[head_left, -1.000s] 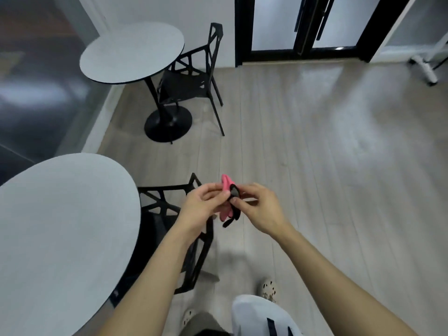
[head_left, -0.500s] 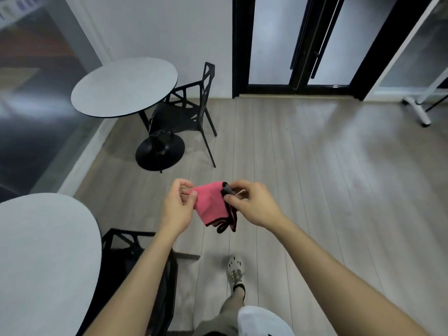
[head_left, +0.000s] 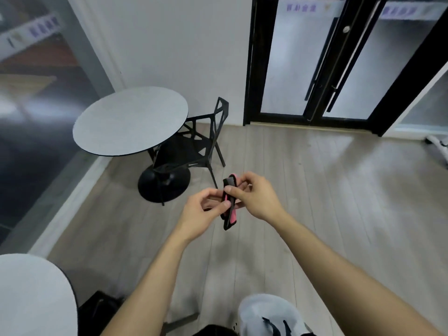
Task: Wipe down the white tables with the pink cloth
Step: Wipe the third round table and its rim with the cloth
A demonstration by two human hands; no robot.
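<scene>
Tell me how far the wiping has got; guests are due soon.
Done: no wiping shows on the far table or the near table. In hand: the left hand and right hand pinch the folded cloth in the air over the floor, touching neither table. Left: wiping both tables.
</scene>
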